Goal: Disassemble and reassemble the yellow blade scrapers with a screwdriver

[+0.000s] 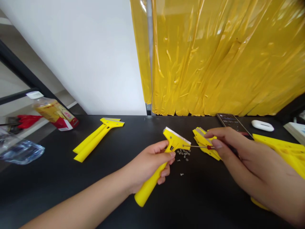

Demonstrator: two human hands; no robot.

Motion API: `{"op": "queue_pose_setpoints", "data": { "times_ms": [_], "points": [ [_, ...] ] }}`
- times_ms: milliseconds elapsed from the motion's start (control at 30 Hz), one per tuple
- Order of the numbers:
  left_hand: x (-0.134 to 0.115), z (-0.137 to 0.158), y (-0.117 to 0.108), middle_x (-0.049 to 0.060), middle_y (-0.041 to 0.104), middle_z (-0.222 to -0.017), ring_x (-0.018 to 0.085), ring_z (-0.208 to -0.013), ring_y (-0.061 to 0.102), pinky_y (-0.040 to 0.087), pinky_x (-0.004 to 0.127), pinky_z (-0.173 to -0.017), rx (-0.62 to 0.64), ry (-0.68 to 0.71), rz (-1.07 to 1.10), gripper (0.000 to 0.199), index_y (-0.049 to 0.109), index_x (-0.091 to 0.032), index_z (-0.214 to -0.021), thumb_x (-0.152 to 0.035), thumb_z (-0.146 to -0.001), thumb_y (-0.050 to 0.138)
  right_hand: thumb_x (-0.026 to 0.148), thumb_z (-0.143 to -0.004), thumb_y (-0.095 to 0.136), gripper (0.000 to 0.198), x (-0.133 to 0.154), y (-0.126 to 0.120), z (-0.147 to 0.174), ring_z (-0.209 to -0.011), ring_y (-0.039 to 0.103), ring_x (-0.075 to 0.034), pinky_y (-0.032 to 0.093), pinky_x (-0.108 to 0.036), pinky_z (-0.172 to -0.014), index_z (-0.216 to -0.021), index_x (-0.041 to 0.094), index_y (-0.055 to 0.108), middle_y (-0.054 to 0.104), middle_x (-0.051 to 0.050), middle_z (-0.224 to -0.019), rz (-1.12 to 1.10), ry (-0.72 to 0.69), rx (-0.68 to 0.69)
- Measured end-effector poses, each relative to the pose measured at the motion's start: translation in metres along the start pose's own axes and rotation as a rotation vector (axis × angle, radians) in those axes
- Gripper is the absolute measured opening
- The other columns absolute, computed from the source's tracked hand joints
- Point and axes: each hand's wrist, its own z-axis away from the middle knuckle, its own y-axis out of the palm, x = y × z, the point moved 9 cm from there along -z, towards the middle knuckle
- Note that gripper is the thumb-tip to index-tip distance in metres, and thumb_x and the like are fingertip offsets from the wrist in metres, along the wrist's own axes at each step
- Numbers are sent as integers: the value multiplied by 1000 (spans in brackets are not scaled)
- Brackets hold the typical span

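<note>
My left hand (154, 163) is wrapped round the handle of a yellow scraper (175, 140), its head tilted up and a pale blade strip along the top edge. In my right hand (243, 159) is a thin screwdriver (200, 146) with a red collar, pinched between thumb and fingers. The screwdriver's tip meets the screw at the right end of the scraper head. Small screws and nuts (184, 153) lie scattered on the black table below the head. Several yellow scraper heads (203, 143) are stacked behind the screwdriver, partly covered by my right hand.
Two yellow scrapers (102, 135) lie at the left. A drink bottle (56, 111) and a clear plastic bag (26, 151) sit farther left. Toward the right are a phone (232, 122), a white earbud case (262, 125) and more yellow parts (286, 149). Yellow plastic sheeting (202, 57) hangs behind.
</note>
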Motion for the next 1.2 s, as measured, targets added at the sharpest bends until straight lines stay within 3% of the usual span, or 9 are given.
{"op": "queue_pose_setpoints", "data": {
  "times_ms": [133,267,367,467,600,733,833,1200],
  "points": [
    [-1,0,-3,-6,52,-82,4,-52,43,35,18,-43,-20,2,2,27,48,-23,-96,-29,-96,75,42,-110,51,28,-3,4,-2,-112,74,-25,59,-34,-86,-134,31,59,74,-4,-127,-36,-13,11],
    [-1,0,-2,-5,55,-85,3,-49,44,36,18,-42,-16,2,11,28,48,-23,-95,-31,-95,75,42,-109,52,27,-7,4,-5,-101,77,-24,60,-34,-78,-131,30,62,77,-4,-118,-56,14,-2],
    [-1,0,-1,-5,54,-85,3,-48,44,35,18,-42,-15,0,13,27,51,-22,-96,-32,-94,76,38,-108,53,29,-6,3,-5,-102,77,-24,61,-34,-78,-135,29,59,77,-5,-119,-64,11,-20],
    [-2,1,1,-5,54,-85,3,-48,43,35,18,-43,-4,9,18,24,54,-21,-94,-31,-94,76,41,-108,52,28,-5,2,-3,-104,77,-26,60,-32,-69,-133,31,59,77,-5,-118,-47,19,-24],
    [-2,2,1,-5,54,-85,3,-49,44,36,18,-42,5,9,20,23,53,-21,-93,-30,-96,74,40,-106,53,27,-2,-1,0,-102,77,-26,62,-34,-77,-131,30,57,76,-5,-117,-48,13,-50],
    [-2,1,1,-4,54,-84,3,-49,44,36,18,-43,10,9,14,22,53,-21,-94,-29,-97,73,43,-108,51,22,-5,3,-1,-90,78,-24,58,-30,-62,-125,31,59,78,-3,-106,-39,46,-3],
    [0,1,0,-4,55,-85,3,-49,45,35,19,-43,5,-10,31,24,52,-21,-95,-30,-96,75,40,-107,52,22,-1,-3,-2,-94,78,-24,59,-30,-66,-126,29,57,77,-4,-108,-21,12,-65],
    [1,3,-1,-3,56,-88,3,-50,42,32,19,-44,-26,-32,63,29,51,-22,-96,-30,-93,78,39,-110,50,22,5,1,-3,-93,78,-24,60,-36,-77,-126,29,61,77,-5,-110,11,-45,-10]
  ]
}}
